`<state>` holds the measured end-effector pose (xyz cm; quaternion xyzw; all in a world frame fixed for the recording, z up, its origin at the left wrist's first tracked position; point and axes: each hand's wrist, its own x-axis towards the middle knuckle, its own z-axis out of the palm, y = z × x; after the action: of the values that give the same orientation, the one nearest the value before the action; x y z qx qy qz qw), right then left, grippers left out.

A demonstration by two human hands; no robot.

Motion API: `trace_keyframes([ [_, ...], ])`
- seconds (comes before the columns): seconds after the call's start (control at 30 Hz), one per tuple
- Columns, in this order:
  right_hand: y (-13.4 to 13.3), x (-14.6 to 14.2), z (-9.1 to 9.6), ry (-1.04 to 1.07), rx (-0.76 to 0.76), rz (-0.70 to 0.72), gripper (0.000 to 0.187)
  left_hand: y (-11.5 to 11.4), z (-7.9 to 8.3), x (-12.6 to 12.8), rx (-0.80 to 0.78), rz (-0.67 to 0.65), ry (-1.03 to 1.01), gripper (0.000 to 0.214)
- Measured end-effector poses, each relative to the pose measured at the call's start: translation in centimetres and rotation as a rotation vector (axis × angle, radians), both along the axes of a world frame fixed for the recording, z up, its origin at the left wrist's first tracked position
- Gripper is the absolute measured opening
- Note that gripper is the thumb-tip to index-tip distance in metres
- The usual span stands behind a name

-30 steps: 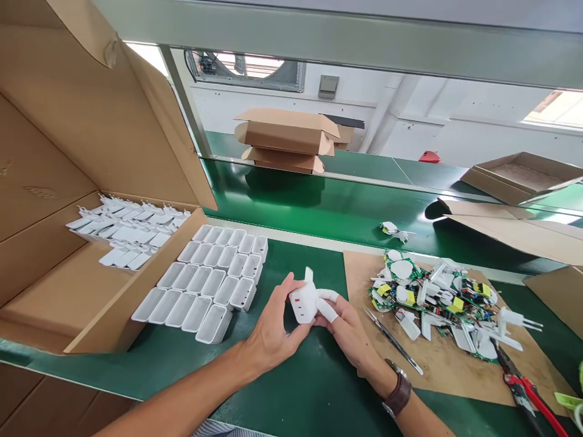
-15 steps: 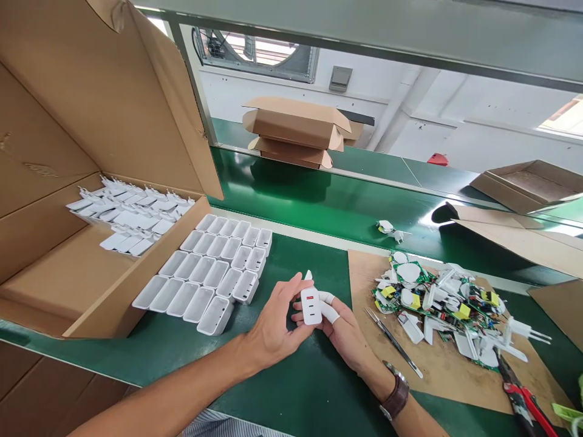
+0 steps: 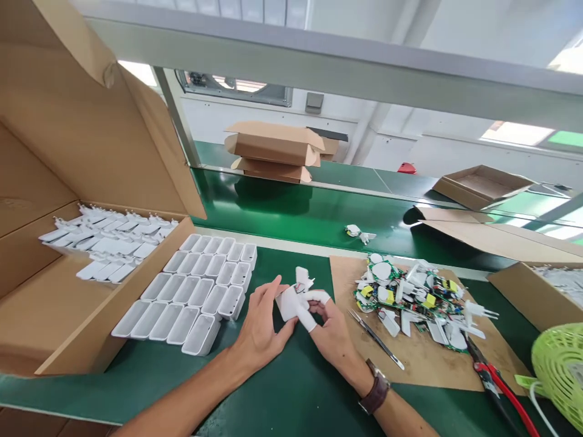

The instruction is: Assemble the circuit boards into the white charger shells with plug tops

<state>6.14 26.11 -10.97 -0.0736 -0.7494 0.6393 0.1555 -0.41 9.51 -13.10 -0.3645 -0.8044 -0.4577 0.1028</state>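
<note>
Between my two hands is a white charger housing (image 3: 286, 305), its plain side turned up toward me. A white plug piece (image 3: 301, 277) stands out at its far end, partly behind my fingers. My left hand (image 3: 260, 320) grips the housing from the left, thumb at the lower edge and fingers along the far side. My right hand (image 3: 331, 331), with white finger cots on two fingers and a watch on the wrist, pinches it from the right. Left of my hands, open white charger shells (image 3: 186, 291) stand in rows on the green bench.
A large cardboard box (image 3: 107, 331) at left contains white plug pieces (image 3: 109, 237). At right, a brown board (image 3: 359, 364) bears piled circuit boards (image 3: 410, 297), tweezers (image 3: 377, 340) and red-handled cutters (image 3: 494, 376). A green fan (image 3: 558, 364) stands far right; flat boxes (image 3: 273, 149) lie behind.
The charger housing has been turned: its face with the red port and slots no longer shows, and a plain side does. The whole view has shifted, with the fan now visible at right.
</note>
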Motion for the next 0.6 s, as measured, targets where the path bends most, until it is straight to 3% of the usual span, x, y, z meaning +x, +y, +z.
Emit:
trace_keyframes([
  [0.1,0.1,0.5,0.3,0.149,0.25,0.029,0.012,0.1,-0.7,-0.4,-0.033,-0.014,-0.095,0.085],
  [0.17,0.3,1.0,0.6,0.241,0.392,0.023,0.012,0.3,-0.4,-0.8,-0.028,-0.011,-0.169,0.083],
  [0.23,0.7,1.5,0.8,0.338,0.498,0.048,0.015,0.6,0.7,-1.4,-0.023,0.018,-0.215,0.083],
  [0.33,0.9,1.7,0.7,0.48,0.648,0.158,0.019,1.8,3.8,-2.8,-0.035,0.027,-0.256,0.087],
  [0.47,0.8,1.4,-0.3,0.547,0.913,0.236,0.029,5.1,6.9,-5.3,-0.12,-0.078,-0.342,0.095],
  [0.6,0.9,1.2,-1.3,0.515,1.042,0.237,0.037,9.5,6.6,-7.3,-0.214,-0.166,-0.429,0.105],
])
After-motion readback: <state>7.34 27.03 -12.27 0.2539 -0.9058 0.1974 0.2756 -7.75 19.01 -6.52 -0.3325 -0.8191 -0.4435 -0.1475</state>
